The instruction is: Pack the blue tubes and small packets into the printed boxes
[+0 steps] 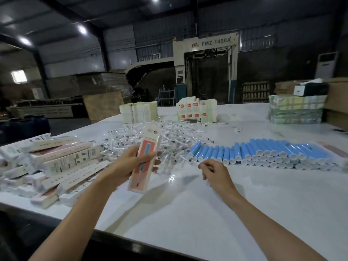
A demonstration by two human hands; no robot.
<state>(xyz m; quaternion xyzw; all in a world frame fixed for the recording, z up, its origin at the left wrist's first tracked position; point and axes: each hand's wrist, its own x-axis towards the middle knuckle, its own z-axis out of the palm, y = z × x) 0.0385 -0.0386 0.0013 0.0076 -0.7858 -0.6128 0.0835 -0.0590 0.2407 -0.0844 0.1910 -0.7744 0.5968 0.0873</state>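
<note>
One printed box (148, 147) sits gripped in the left hand (130, 162), right hand (216, 174) loosely curled and empty just short of the blue tubes (254, 149), so a sloppy grab could send that row rolling.

The printed box (145, 159) hides the palm of the left hand (130, 163) from me. Only the fingertips show past the box's right side, and its print is too blurred for me to read. The right hand (216, 174) is curled with its knuckles up, so I cannot tell whether it pinches anything. The small packets (150, 138) are too small for me to make out what is inside them. The heap of boxes (56, 162) is cut off by the left edge. The row of blue tubes (263, 151) smears into clear wrapping at the right edge. The 2 forearms are cut off at the bottom.
</note>
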